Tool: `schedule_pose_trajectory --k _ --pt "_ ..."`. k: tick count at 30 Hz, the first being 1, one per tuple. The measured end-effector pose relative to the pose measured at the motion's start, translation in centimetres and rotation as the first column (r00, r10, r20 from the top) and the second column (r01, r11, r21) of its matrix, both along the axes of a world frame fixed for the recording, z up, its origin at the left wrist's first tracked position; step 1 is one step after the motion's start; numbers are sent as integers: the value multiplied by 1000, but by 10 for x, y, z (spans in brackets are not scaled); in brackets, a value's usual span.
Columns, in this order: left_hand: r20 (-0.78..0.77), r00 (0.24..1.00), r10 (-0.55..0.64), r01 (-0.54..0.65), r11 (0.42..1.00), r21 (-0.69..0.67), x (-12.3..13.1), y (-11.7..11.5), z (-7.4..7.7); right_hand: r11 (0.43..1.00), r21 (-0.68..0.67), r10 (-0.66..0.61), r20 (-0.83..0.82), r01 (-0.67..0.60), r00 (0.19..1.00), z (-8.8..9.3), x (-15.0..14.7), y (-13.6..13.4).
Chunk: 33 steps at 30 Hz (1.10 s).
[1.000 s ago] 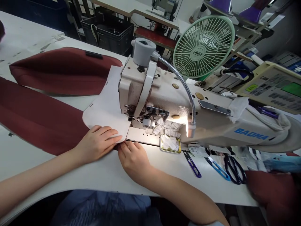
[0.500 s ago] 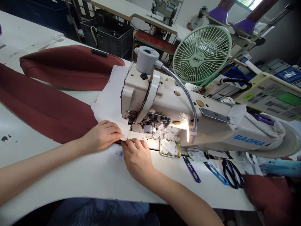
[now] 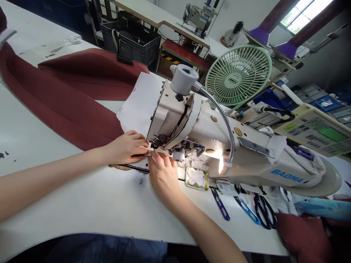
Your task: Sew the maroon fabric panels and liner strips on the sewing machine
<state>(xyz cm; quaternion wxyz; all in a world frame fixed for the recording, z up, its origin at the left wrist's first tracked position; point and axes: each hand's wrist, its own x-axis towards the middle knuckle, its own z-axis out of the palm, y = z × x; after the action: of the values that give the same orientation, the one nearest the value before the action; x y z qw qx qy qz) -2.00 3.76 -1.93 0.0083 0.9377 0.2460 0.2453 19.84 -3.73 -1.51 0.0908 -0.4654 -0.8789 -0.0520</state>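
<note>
A white fabric piece [image 3: 139,106] lies over dark red fabric [image 3: 63,106] on the white table [image 3: 82,197], running under the head of a cream sewing machine [image 3: 208,138]. My left hand [image 3: 127,148] presses flat on the near edge of the white piece, fingertips close to the needle area. My right hand [image 3: 163,173] pinches the same edge just in front of the presser foot, touching the left hand's fingertips. The needle itself is hidden behind the machine head.
A small tin [image 3: 196,178] of white tags sits by the lamp. Purple snips [image 3: 221,204], blue snips [image 3: 248,210] and black scissors [image 3: 264,212] lie to the right. A green fan [image 3: 238,75] and a control panel [image 3: 315,129] stand behind the machine.
Both hands have slid forward with the white piece's edge, up to the presser foot. The dark red fabric has shifted away to the left and back.
</note>
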Motion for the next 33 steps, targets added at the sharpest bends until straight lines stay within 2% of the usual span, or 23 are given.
schedule_pose_trajectory --k 5,10,18,27,30,33 --pt "-2 999 49 -49 999 12 2 9 -2 999 -33 21 -73 -23 997 1 2 5" --pt "36 995 91 -93 994 53 4 16 -4 998 -65 -24 -137 15 990 1 3 8" --pt "29 984 175 -176 983 55 7 24 -10 996 -77 -55 -84 49 995 2 2 8" --pt "37 989 140 -141 990 30 11 17 -5 994 -92 -68 -129 56 989 -2 3 3" --pt "-43 992 119 -121 992 -45 5 15 1 992 -111 -65 -120 52 991 -2 4 2" --pt "-159 986 53 -75 988 -132 -27 29 22 992 -125 -47 -111 33 993 -3 5 2"
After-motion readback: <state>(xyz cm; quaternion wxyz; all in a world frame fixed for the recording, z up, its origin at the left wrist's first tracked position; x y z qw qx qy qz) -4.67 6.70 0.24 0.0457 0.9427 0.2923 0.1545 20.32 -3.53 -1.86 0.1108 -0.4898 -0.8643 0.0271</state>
